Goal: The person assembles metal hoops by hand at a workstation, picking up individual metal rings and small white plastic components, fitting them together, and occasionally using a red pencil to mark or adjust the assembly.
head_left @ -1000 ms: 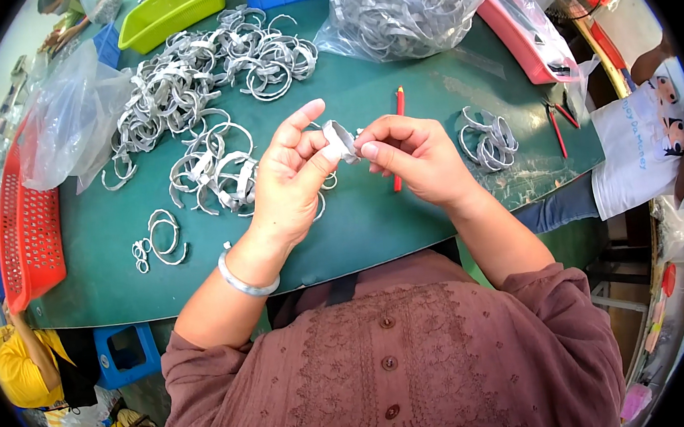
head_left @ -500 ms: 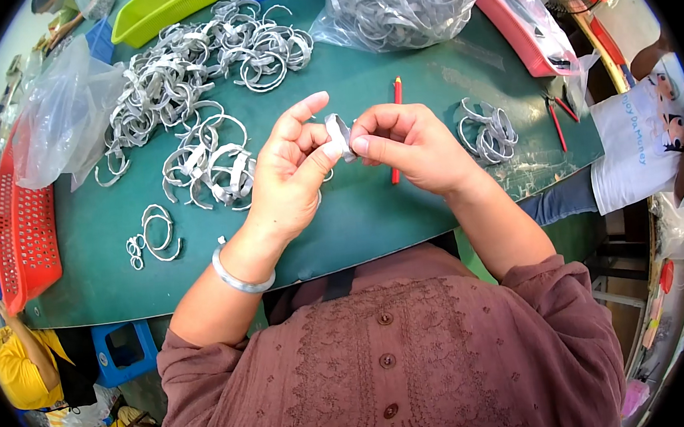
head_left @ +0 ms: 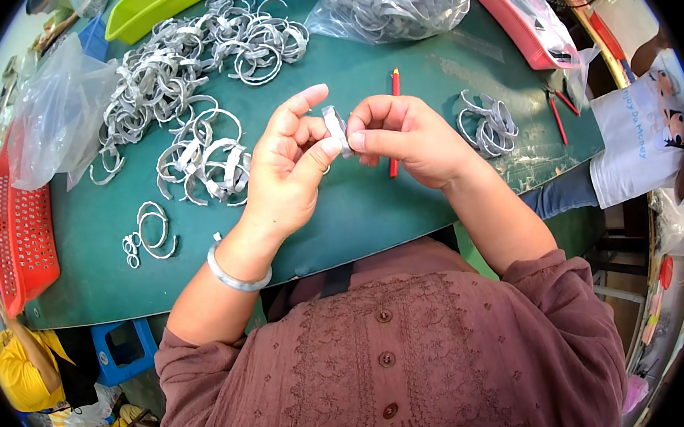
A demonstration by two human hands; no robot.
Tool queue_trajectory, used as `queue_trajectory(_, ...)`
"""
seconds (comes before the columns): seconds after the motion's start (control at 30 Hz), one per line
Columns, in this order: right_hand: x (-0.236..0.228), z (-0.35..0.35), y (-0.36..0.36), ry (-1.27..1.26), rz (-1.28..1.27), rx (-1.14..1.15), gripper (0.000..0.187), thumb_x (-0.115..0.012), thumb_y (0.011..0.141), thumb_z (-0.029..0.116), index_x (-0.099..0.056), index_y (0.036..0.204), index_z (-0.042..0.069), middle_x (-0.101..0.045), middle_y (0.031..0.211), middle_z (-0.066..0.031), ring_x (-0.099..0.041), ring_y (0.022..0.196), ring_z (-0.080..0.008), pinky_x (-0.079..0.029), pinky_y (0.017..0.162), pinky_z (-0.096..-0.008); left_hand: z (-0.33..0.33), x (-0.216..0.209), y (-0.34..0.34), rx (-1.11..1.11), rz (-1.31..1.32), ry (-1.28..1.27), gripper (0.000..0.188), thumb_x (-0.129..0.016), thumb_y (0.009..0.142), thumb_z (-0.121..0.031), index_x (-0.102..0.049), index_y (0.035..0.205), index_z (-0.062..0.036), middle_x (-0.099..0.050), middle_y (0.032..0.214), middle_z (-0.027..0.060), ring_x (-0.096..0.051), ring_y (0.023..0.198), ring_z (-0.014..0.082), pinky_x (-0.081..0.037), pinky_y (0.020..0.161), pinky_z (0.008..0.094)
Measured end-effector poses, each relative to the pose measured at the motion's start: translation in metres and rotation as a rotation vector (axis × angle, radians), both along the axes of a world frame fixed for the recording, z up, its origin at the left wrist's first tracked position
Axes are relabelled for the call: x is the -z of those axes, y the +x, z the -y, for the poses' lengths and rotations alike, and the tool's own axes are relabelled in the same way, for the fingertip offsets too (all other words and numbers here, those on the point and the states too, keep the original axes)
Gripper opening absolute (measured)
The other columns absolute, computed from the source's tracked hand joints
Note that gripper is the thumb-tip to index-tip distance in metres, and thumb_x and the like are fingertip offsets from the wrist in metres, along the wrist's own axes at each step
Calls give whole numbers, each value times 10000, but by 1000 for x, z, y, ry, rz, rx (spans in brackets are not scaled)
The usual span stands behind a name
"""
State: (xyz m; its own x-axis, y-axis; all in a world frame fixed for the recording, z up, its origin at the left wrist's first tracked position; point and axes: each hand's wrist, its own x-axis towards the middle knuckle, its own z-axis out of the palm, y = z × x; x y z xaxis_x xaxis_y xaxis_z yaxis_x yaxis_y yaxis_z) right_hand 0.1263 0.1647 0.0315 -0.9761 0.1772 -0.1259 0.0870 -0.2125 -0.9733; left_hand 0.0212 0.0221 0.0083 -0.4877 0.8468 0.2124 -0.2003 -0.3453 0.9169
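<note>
My left hand [head_left: 284, 174] pinches a silver-grey cuff bracelet [head_left: 335, 124] between thumb and fingers, its index finger raised. From the other side, my right hand [head_left: 408, 137] grips the same bracelet with thumb and forefinger. Part of the bracelet is hidden behind the fingertips. Beneath my right hand lies a red pencil [head_left: 395, 85] on the green table [head_left: 343, 229]. Left of my hands is a loose group of similar bracelets [head_left: 208, 160], with a larger heap [head_left: 163, 79] beyond it. Another small group of bracelets [head_left: 488, 126] sits to the right.
A clear bag of bracelets [head_left: 402, 4] stands at the back. Red-handled pliers [head_left: 557, 116] and a pink basket [head_left: 516, 27] are at right. A red basket [head_left: 27, 238], a plastic bag [head_left: 61, 115] and small rings [head_left: 131, 250] are at left. Other people are at both sides.
Both hands stay at nearly the same spot, still gripping the bracelet, which has turned slightly and now shows more of its broad face. The whole view has shifted a little.
</note>
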Motion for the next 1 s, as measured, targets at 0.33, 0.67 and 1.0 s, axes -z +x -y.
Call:
queue_trajectory(0.33, -1, 3, 0, -59, 4, 19, 84, -623, 761, 137, -567, 781, 77, -551, 737, 19, -483, 648, -62, -387, 583, -203, 0, -1, 1, 8, -29, 5, 476, -532, 817, -6, -341, 1253, -1, -579, 901, 44, -528, 835, 94, -409, 788, 228)
queue_trajectory(0.67, -1, 5, 0, -79, 32, 34, 104, -629, 748, 142, -557, 781, 75, -541, 721, 16, -479, 632, -69, -386, 577, -205, 0, 0, 0, 18, -44, -12, 476, -534, 816, -11, -339, 1250, 4, -579, 898, 42, -529, 834, 93, -409, 786, 227)
queue_trajectory(1.0, -1, 8, 0, 60, 13, 118, 90, -612, 757, 119, -561, 786, 51, -535, 705, 16, -474, 627, -62, -385, 573, -191, -2, 1, -1, 29, 72, -7, 466, -541, 823, -37, -351, 1248, -12, -562, 885, 28, -516, 818, 88, -409, 763, 218)
